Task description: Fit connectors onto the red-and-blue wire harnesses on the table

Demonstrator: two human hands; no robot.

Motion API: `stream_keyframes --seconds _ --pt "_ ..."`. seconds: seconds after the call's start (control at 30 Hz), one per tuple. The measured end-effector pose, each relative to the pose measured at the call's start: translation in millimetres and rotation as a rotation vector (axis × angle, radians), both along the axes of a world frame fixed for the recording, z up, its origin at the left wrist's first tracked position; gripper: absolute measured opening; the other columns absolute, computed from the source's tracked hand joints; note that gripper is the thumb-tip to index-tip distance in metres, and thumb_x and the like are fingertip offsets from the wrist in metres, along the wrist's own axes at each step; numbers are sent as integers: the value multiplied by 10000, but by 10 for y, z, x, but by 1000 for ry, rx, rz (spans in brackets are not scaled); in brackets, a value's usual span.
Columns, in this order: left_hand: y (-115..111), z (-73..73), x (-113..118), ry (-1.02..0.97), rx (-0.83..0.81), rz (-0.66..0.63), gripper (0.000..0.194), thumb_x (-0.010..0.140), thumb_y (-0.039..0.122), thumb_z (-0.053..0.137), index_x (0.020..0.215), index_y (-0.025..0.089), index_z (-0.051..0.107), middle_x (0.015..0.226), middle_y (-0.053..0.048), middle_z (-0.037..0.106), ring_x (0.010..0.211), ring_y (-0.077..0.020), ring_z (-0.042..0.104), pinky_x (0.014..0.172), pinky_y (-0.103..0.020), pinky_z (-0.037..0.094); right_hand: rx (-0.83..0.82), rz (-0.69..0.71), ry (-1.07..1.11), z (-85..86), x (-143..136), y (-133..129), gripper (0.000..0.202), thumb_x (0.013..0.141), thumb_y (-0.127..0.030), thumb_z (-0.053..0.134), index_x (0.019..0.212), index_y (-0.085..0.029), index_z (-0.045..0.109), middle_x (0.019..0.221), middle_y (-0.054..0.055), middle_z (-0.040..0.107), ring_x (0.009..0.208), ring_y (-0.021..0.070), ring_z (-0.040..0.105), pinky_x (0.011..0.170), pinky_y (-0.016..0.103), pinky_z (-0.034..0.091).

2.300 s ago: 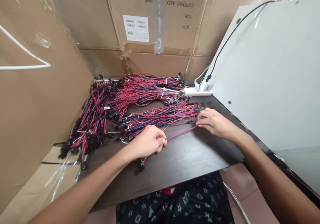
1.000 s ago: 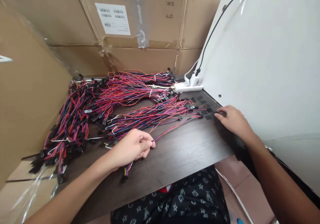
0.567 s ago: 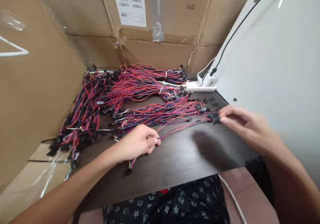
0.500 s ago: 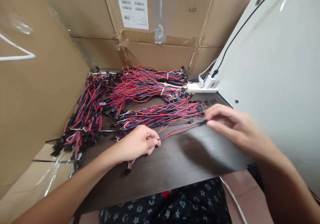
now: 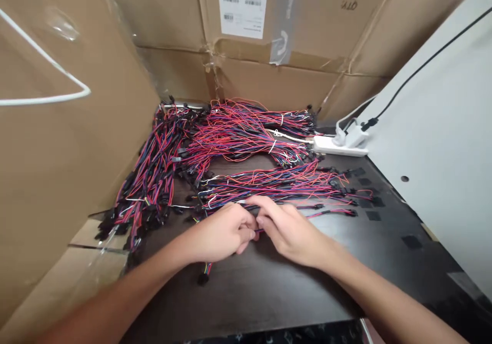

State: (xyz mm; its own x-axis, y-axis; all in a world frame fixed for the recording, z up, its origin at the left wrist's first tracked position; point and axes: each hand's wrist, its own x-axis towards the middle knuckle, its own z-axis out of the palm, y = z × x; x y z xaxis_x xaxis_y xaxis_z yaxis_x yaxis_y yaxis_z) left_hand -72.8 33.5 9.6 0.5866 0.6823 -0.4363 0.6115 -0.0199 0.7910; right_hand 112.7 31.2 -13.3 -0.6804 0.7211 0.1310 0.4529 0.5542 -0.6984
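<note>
Red-and-blue wire harness pinched in the left hand's closed grip, right hand touching it, fingers curled, wire bundles behind.

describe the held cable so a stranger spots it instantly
On the dark table, find the front row of red and blue wires. Nearer the person, one cable runs through the left hand. Unlike its neighbours, it is held, with a black connector poking out below that hand.
</note>
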Motion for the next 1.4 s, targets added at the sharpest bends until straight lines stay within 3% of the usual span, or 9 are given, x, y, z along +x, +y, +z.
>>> stream_keyframes --seconds 0.1,0.3,0.43,0.7,0.87,1.0,1.23,1.4 --pt "22 -20 -12 3 -17 26 307 806 161 426 512 149 513 470 9 491 431 -95 427 464 -208 301 -3 26 -25 -43 -2 -22 373 954 -160 348 1325 -194 367 826 34 646 684 166 572 640 283 408" --pt "37 -38 -18 -69 -91 83 253 838 224 443 609 155 524 507 14 539 435 -86 428 428 -182 287 -122 -11 125 -105 41 15 401 928 -136 385 1320 -193 328 715 -10 604 581 142 544 554 262 392" --pt "52 -58 -25 -96 -83 178 112 804 238 493 735 160 534 506 30 556 400 -86 404 378 -172 270 -72 -40 172 -131 77 39 352 914 -125 407 1254 -181 337 688 -20 592 576 140 545 565 271 394" --pt "54 -95 -25 -232 -140 210 73 758 211 525 730 146 511 491 21 561 355 -59 376 348 -150 262 -10 -46 178 -65 70 13 412 862 -63 443 1245 -181 349 757 -5 615 640 140 571 610 273 434" --pt "10 -70 9 -305 -236 241 67 723 200 550 718 143 516 535 -9 604 379 -96 496 349 -166 358 -90 -28 260 -61 39 -3 376 857 -76 466 1200 -188 360 721 -19 614 624 129 572 611 276 447" --pt "10 -59 19 -371 -340 260 113 652 191 634 675 106 564 635 -62 654 500 -130 600 490 -220 496 -184 -15 291 -50 58 -8 402 850 -93 487 1211 -200 344 735 -16 612 644 132 587 608 277 459" --pt "32 -21 -41 -399 -434 235 125 668 189 658 689 76 608 686 -82 670 538 -125 609 548 -226 513 -205 -26 257 -13 102 4 363 855 -129 492 1181 -220 363 724 -16 608 631 140 583 567 270 457" --pt "18 19 -41 -324 -384 223 92 733 150 598 677 77 599 648 -68 658 519 -118 609 515 -201 500 -190 -28 253 -5 138 21 342 860 -135 495 1162 -222 360 705 -20 596 600 130 550 523 242 419"
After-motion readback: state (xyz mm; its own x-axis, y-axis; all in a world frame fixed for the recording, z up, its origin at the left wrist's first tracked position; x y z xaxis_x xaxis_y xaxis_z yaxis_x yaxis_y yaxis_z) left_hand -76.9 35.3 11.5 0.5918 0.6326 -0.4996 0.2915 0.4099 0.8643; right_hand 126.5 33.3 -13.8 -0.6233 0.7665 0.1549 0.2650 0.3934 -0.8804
